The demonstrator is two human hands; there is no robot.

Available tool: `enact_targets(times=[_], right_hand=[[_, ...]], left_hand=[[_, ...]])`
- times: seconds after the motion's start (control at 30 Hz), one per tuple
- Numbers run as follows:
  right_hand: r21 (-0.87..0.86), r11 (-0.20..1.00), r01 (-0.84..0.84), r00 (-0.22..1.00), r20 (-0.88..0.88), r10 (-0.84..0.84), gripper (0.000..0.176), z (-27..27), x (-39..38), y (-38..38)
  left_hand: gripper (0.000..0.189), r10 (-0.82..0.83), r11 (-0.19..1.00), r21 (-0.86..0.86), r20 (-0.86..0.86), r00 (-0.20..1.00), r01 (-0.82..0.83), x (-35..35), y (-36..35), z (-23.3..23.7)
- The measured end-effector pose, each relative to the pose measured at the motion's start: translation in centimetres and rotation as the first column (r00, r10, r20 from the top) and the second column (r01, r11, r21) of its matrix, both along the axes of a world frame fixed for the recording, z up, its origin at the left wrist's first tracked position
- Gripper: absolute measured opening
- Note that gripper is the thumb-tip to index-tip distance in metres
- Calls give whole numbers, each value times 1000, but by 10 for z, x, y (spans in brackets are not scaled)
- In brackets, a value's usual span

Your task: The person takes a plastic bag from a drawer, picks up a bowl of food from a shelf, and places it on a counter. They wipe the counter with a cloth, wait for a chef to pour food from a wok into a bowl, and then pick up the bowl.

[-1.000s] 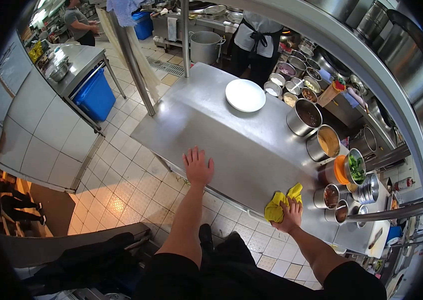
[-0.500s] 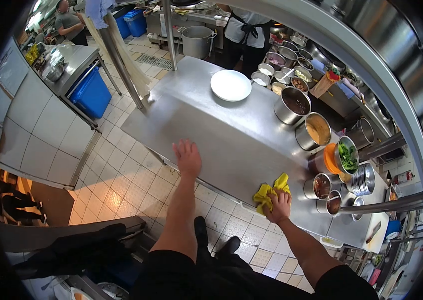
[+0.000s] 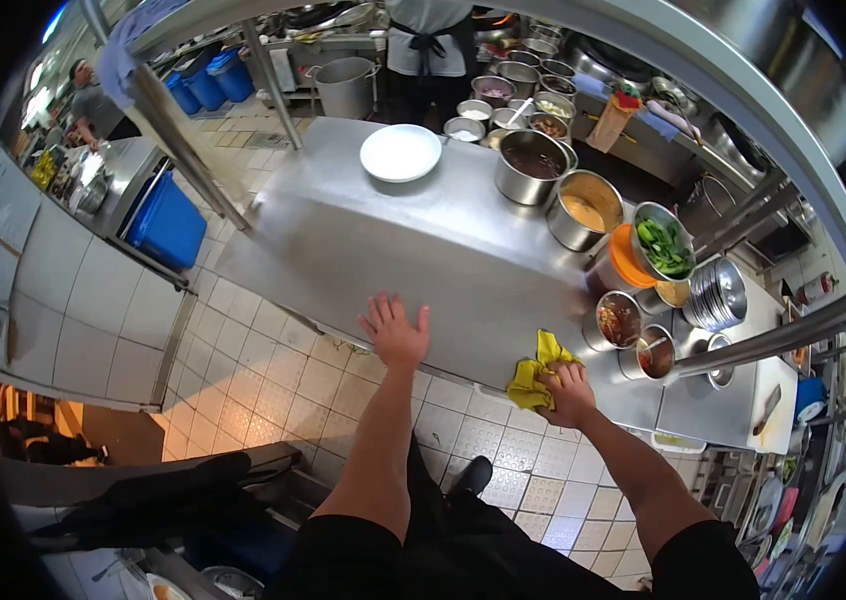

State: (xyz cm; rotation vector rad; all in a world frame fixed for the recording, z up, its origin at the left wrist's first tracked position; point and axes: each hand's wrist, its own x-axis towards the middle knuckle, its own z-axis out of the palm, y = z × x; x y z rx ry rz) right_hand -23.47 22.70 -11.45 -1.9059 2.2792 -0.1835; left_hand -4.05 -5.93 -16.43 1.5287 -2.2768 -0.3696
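My left hand point(image 3: 398, 332) lies flat near the front edge of the steel counter point(image 3: 343, 250), fingers spread and nothing in it. To the right, my right hand point(image 3: 568, 393) is closed over a crumpled yellow cloth point(image 3: 529, 384), pressing it on the counter by the front edge. Part of the cloth is hidden under the fingers. Just beyond that hand stand a steel pot of red chunky sauce point(image 3: 617, 318) and another pot with a spoon in it point(image 3: 650, 352). A white plate point(image 3: 400, 153) sits at the counter's far side.
Along the right stand a pot of dark liquid point(image 3: 531, 166), a pot of orange sauce point(image 3: 584, 208), a bowl of green vegetables point(image 3: 664, 246), stacked steel bowls point(image 3: 715, 295) and a knife point(image 3: 768, 408) on a white board. Shelf posts point(image 3: 270, 85) rise from the counter. A person in an apron point(image 3: 430, 45) stands behind.
The view has turned, so the counter items appear further left. My left hand has slid rightward along the counter, its thumb now spread. My right hand keeps hold of the cloth.
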Motion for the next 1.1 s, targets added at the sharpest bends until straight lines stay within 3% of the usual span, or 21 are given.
enact_targets(times=[0.13,0.2,0.33,1.1], right_hand=[[-53,999,8,999,-36,-10,67,-12,-5,7],[39,999,-19,999,-34,20,66,-5,-6,4],[20,1000,8,999,-36,-8,66,-9,-1,7],[-180,983,-42,996,-79,28,64,-15,-2,6]], left_hand=[[61,16,999,-34,57,998,-14,3,0,2],[61,8,999,-33,55,998,-6,2,0,5],[60,15,1000,-9,66,998,-14,4,0,8],[58,20,998,-63,40,999,-17,5,-1,-2]])
